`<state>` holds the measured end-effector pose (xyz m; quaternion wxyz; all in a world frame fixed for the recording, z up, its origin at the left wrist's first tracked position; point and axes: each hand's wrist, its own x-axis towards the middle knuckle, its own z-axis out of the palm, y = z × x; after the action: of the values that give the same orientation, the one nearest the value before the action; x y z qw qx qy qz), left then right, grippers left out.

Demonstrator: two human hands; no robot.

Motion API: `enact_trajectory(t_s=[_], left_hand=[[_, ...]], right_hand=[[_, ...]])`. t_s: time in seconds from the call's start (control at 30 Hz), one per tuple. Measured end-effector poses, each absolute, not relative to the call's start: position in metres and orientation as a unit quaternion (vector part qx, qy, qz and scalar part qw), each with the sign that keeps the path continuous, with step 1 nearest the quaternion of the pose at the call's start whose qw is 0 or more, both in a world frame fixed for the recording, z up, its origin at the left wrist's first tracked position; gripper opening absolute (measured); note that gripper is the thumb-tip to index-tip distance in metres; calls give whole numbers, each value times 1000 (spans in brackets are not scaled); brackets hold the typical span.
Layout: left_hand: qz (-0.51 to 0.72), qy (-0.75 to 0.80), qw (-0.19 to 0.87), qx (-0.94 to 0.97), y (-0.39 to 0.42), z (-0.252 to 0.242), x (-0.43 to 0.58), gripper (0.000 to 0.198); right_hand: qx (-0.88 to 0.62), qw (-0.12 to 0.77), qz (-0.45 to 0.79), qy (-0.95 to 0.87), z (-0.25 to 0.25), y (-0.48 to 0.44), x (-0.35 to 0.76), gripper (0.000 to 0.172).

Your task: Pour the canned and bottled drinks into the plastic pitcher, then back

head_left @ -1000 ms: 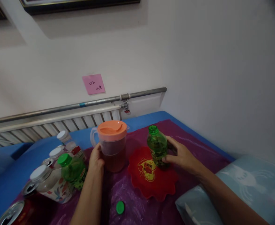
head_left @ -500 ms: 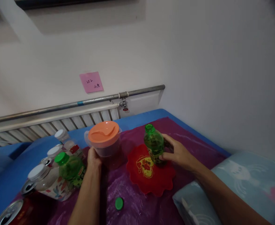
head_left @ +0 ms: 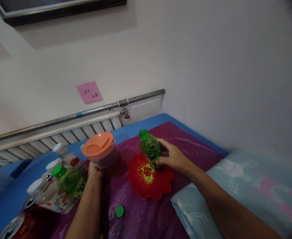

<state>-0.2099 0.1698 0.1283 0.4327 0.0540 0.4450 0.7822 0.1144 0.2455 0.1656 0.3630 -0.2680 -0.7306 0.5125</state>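
By the right hand (head_left: 174,157) an open green bottle (head_left: 150,147) is gripped at its side, between thumb and fingers; by the left hand (head_left: 94,173) the side of an orange-lidded jug (head_left: 108,160) is touched, but the fingers are hidden, so whether the jug is firmly held cannot be told.

The neck of the bottle is not closed; if it were tilted too far or squeezed too hard, any content could be spilled on the red plate (head_left: 150,191) and the purple sheet (head_left: 185,137); the sheet is wrinkled, so the jug could be tipped if pushed from one side only; the small green cap (head_left: 120,211), seen loose on the sheet, could be knocked away by a forearm.

The bottle is situated just left of the right palm, over the far part of the plate; whether its base is touching cannot be told; the jug is found just beyond the left wrist; both things are located between the hands, which are kept well apart.
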Motion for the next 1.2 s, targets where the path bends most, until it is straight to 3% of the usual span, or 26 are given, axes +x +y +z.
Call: enact_trajectory(t_s=[0.33,0.47,0.77,0.87,0.97,1.07,1.2], left_hand=[[646,689,324,66,103,138,-175,25],[572,751,281,172,54,135,-147,21],[282,823,242,431,20,117,-110,42],[238,833,216,451,23,110,-110,33],[234,833,194,463,24,107,-107,18],[247,830,177,467,27,114,-104,17],[463,762,219,396,43,149,-98,32]], right_hand=[[-237,392,522,-719,159,250,113,73],[-227,398,529,-714,160,248,111,72],[-232,392,525,-719,160,243,107,72],[-237,390,518,-723,159,243,107,72],[-232,390,519,-725,160,241,107,71],[-228,384,513,-733,161,238,107,71],[-234,375,470,-764,163,233,106,71]])
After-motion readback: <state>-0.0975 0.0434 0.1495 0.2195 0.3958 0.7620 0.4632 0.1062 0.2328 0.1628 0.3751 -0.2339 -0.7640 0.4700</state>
